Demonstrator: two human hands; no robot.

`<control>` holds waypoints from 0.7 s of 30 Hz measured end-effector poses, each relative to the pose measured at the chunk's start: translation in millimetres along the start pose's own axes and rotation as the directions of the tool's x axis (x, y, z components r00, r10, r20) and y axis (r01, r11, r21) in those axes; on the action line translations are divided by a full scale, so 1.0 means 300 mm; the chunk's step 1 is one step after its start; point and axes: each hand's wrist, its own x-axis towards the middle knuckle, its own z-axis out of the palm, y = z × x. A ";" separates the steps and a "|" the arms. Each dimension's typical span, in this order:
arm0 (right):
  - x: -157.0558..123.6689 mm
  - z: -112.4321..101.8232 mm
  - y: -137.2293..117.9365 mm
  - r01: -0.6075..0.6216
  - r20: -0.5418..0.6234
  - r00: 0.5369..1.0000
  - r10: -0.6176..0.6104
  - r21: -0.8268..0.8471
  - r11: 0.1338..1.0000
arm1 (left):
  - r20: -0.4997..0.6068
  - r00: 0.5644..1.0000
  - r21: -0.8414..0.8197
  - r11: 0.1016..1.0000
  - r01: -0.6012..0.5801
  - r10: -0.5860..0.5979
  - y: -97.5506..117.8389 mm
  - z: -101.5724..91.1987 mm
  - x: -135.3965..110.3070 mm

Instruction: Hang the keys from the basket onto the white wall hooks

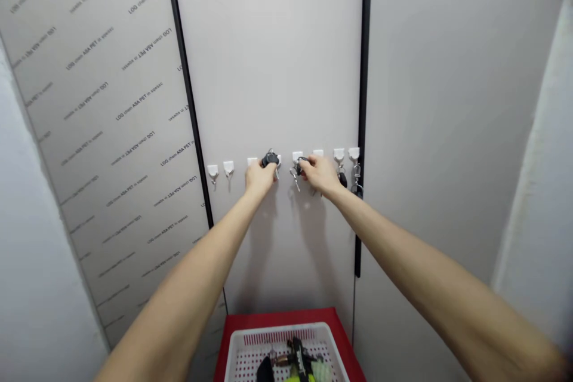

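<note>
A row of small white adhesive hooks [228, 168] runs across a pale grey cabinet door [268, 59]. My left hand [260, 178] grips a black key fob [270, 159] right at one hook, with a metal key showing beyond it. My right hand [320, 174] pinches a second black key fob [302, 162] just below another hook [297, 156], and a silver key [294, 179] dangles beside my fingers. Further right, a set of keys [342, 179] and a metal clip [357, 176] hang from hooks.
A white plastic basket [286, 334] holding keys and a yellow-green item stands on a red surface [277, 320] below the hooks. Black vertical handles [366, 42] edge the door, and a printed grey panel [111, 131] stands to the left.
</note>
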 end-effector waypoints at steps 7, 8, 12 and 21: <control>-0.062 -0.005 -0.047 0.096 0.216 0.970 -0.108 0.063 0.993 | 0.251 0.958 -0.322 0.921 0.217 -0.138 0.017 0.027 -0.080; -0.094 0.001 -0.032 0.050 0.211 0.975 -0.073 0.110 0.993 | 0.309 0.934 -0.419 0.856 0.302 -0.178 0.001 0.045 -0.115; -0.241 0.029 0.026 0.022 0.301 0.951 -0.066 0.148 0.989 | 0.483 0.830 -0.708 0.433 0.558 -0.280 -0.078 0.103 -0.276; -0.199 -0.048 0.143 -0.055 -0.157 0.987 0.030 -0.154 0.987 | 0.485 0.717 -0.290 0.682 0.671 -0.500 -0.425 0.016 -0.668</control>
